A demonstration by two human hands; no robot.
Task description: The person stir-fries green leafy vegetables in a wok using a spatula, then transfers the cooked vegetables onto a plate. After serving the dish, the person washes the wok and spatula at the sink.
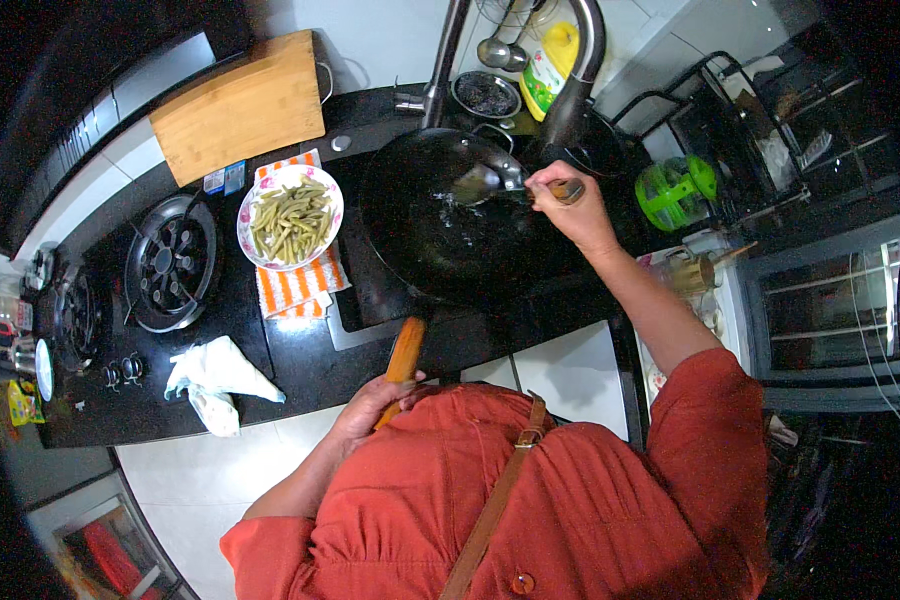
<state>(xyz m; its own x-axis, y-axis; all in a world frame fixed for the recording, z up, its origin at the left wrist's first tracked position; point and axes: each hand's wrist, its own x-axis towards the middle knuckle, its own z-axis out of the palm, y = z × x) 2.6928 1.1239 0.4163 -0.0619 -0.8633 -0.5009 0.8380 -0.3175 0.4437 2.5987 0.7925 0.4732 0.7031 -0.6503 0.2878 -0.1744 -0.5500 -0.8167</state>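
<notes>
My right hand [570, 202] is closed around a wooden handle at the right side of a large black wok [450, 255]. A pale, blurred spot shows inside the wok beside that hand; I cannot tell whether it is a tool's head. Low in front of my body, my left hand [371, 401] grips an orange-brown wooden handle [406, 349], which points up towards the wok's near rim. To the wok's left, a flower-patterned bowl [335, 214] of cut green beans [292, 221] rests on an orange-and-white striped cloth [300, 289].
A gas burner [166, 261] and a crumpled white cloth [221, 379] are on the left. A wooden cutting board [240, 105] leans at the back. Behind the wok stand a faucet [585, 60], a yellow bottle [551, 71] and a metal bowl [486, 95]. A green basket [675, 193] is at right.
</notes>
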